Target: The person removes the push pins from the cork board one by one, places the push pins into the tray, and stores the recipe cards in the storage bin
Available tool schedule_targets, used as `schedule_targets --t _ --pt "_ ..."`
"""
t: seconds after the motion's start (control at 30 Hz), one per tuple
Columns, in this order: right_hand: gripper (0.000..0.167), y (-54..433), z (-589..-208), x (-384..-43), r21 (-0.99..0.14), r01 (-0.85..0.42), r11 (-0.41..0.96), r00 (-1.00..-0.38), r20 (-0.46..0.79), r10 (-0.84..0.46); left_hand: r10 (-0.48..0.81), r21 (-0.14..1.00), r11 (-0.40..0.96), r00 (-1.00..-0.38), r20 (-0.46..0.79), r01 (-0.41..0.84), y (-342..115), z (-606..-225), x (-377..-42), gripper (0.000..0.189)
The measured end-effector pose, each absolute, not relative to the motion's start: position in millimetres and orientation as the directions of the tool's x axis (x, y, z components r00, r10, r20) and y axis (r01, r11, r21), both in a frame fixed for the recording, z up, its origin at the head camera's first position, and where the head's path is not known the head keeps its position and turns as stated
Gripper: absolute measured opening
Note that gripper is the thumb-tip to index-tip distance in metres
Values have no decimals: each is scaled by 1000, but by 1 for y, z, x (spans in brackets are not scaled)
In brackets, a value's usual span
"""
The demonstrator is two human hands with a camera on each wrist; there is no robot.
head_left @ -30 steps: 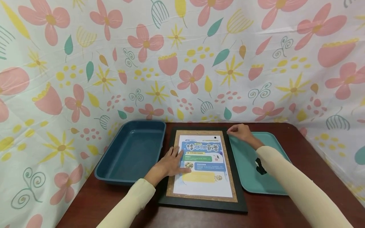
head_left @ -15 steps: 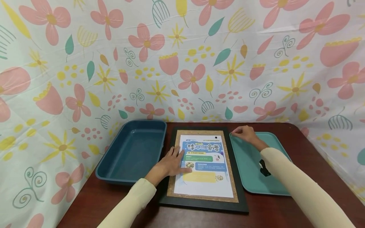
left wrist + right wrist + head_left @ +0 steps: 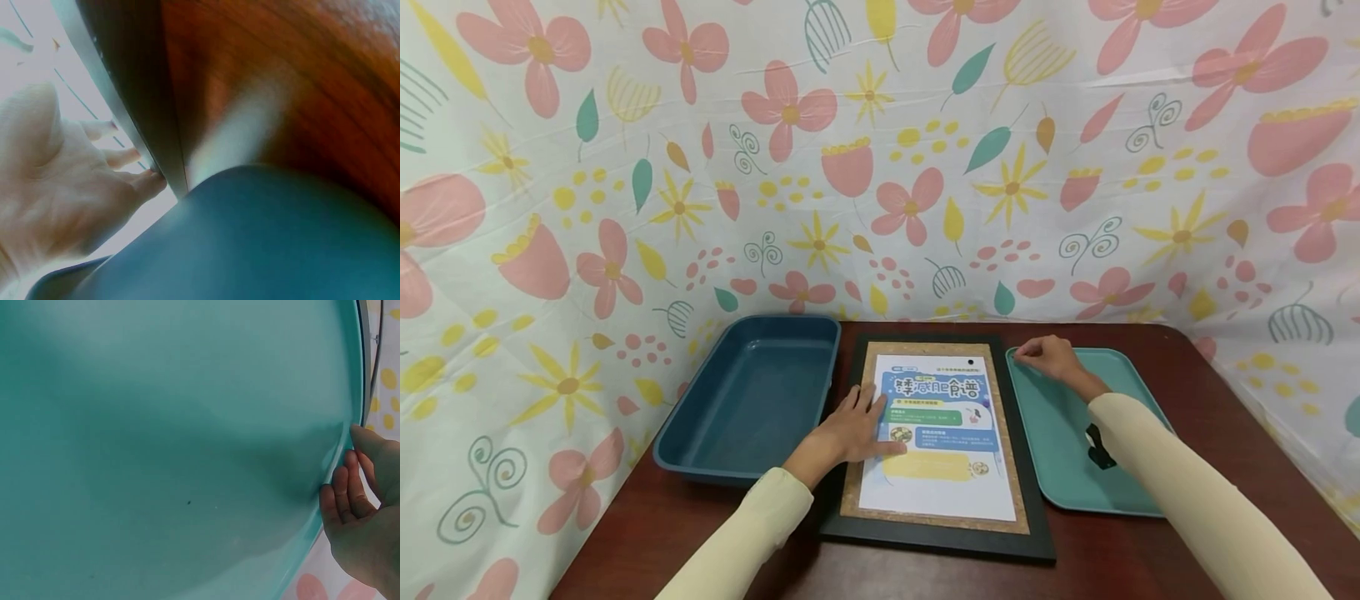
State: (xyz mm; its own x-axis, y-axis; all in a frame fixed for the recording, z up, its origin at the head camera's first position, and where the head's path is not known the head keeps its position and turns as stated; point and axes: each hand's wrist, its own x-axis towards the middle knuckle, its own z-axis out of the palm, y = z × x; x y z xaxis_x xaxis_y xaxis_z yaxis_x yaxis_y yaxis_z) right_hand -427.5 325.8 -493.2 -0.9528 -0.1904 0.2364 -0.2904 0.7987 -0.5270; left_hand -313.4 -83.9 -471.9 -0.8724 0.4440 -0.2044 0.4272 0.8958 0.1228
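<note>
My left hand (image 3: pixel 848 433) lies spread over the left edge of a black-framed cork board (image 3: pixel 940 542) and the printed sheet (image 3: pixel 936 492) on it. In the left wrist view, the fingers of that hand (image 3: pixel 69 169) reach over the board's edge. A small black round dot (image 3: pixel 971 362) marks the sheet's top right. My right hand (image 3: pixel 1051 358) is at the far left corner of a teal tray (image 3: pixel 1075 475), its fingertips drawn together. In the right wrist view, the bent fingers (image 3: pixel 342 481) meet the tray's rim; whether they pinch anything small is hidden.
A deep dark-blue pan (image 3: pixel 745 400) stands left of the board, close to my left hand. A black object (image 3: pixel 1100 447) shows beside my right sleeve, over the tray. A flowered cloth (image 3: pixel 880 167) hangs behind the brown table (image 3: pixel 970 579).
My right hand has shifted slightly right, from the gap between board and tray onto the tray's far left corner. My left hand stays in place on the board. The head view has turned slightly.
</note>
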Motion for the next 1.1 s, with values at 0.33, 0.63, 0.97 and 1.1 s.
schedule_targets --t 0.33,0.63,0.97,1.1 --pt "20 329 -498 -426 -517 -273 812 -957 230 -175 446 119 895 -873 -199 430 -82 -471 -313 105" --pt "18 329 -499 -422 -517 -279 809 -955 236 -179 444 123 896 -872 -207 427 -82 -471 -312 105" --pt "18 330 -497 -423 -531 -292 796 -951 249 -183 447 124 894 -871 -205 430 -83 -470 -313 104" --pt "18 328 -494 -421 -527 -305 793 -947 253 -196 448 126 894 -871 -203 430 -83 -469 -313 104"
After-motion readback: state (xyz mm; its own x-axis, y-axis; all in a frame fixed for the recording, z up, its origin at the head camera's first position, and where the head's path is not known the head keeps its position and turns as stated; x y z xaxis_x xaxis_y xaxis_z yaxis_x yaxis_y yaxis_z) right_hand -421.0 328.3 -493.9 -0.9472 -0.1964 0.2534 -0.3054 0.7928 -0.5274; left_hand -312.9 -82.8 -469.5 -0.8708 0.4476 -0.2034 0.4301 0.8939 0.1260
